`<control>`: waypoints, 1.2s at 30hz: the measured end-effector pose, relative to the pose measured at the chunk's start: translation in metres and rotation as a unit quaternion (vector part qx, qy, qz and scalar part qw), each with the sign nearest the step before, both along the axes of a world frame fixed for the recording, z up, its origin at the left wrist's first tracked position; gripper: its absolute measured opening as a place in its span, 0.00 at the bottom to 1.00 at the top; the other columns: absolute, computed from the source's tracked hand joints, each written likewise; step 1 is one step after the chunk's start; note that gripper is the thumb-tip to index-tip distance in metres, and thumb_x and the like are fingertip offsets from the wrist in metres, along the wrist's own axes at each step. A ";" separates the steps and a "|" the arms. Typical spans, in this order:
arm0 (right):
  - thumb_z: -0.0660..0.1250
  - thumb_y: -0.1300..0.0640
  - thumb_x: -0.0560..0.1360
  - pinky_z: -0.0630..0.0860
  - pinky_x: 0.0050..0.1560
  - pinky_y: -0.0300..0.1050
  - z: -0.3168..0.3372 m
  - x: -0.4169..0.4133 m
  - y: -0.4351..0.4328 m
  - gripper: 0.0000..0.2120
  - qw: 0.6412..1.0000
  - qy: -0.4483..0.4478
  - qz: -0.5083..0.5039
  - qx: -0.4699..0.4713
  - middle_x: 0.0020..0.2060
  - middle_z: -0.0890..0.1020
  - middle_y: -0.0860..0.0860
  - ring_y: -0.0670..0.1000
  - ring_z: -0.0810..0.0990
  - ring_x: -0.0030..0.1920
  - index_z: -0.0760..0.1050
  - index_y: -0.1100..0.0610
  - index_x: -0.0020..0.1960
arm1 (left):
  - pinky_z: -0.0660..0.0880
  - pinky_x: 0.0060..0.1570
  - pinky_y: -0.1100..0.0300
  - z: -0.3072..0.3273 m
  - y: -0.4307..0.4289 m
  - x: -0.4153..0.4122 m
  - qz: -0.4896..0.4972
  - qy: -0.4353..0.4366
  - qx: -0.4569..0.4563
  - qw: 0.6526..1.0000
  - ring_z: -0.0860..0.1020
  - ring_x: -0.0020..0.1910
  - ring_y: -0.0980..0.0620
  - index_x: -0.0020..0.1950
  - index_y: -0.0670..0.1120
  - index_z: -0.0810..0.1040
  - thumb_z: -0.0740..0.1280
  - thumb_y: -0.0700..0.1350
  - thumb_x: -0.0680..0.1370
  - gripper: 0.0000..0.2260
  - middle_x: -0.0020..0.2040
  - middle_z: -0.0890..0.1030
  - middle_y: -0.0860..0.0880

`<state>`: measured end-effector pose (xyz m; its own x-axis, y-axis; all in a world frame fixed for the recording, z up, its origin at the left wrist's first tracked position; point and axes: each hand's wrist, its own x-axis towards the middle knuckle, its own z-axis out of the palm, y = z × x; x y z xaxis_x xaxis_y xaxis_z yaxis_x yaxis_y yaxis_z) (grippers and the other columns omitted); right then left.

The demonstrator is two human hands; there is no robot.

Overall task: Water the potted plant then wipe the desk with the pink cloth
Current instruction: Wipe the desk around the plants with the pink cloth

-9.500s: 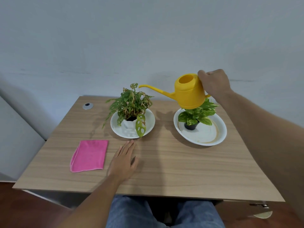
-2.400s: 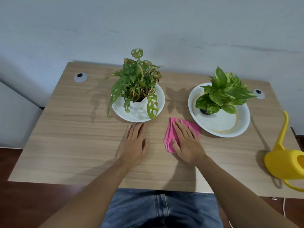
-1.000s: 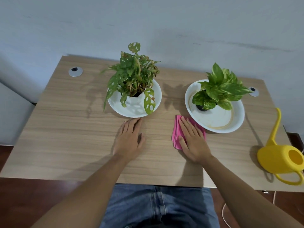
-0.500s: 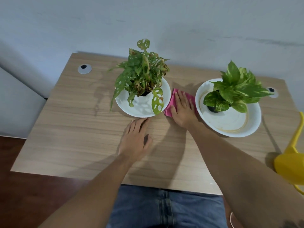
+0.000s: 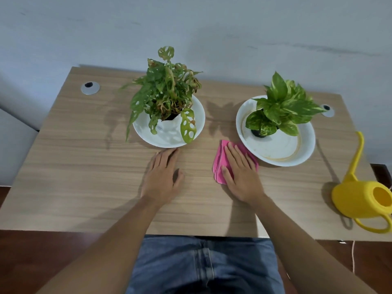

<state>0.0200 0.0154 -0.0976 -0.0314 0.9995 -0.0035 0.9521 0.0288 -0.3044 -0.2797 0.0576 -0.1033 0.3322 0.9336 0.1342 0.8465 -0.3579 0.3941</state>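
The folded pink cloth (image 5: 219, 162) lies on the wooden desk (image 5: 84, 166) just left of the right-hand white dish (image 5: 305, 153). My right hand (image 5: 240, 177) presses flat on the cloth with fingers spread, covering most of it. My left hand (image 5: 163, 177) rests palm down on the bare desk below the left white dish (image 5: 165, 139), holding nothing. A holey-leaved potted plant (image 5: 167, 92) stands in the left dish. A green variegated potted plant (image 5: 280, 109) stands in the right dish. The yellow watering can (image 5: 360, 198) sits at the desk's right front corner.
Two round cable grommets sit in the desk, one at the back left (image 5: 90, 88) and one at the back right (image 5: 327, 111). A pale wall runs directly behind the desk. My jeans-clad legs (image 5: 203, 266) are under the front edge.
My right hand has slid the pink cloth back toward me from between the two dishes, to beside the right dish. The left hand has stayed put. Earlier the can was set down.
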 end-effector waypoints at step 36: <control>0.51 0.42 0.90 0.48 0.88 0.56 0.000 -0.094 0.014 0.31 0.979 -0.023 0.204 -0.003 0.89 0.53 0.45 0.46 0.46 0.89 0.51 0.48 0.90 | 0.61 0.86 0.45 -0.005 -0.003 -0.003 0.007 -0.039 -0.015 0.999 0.68 0.84 0.48 0.87 0.46 0.68 0.56 0.48 0.84 0.29 0.84 0.70 0.50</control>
<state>-0.0739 0.0297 -0.0972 -0.4278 0.9036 -0.0207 0.8741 0.4079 -0.2637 -0.2830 0.0542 -0.1085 0.3093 0.9418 0.1316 0.8175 -0.3341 0.4692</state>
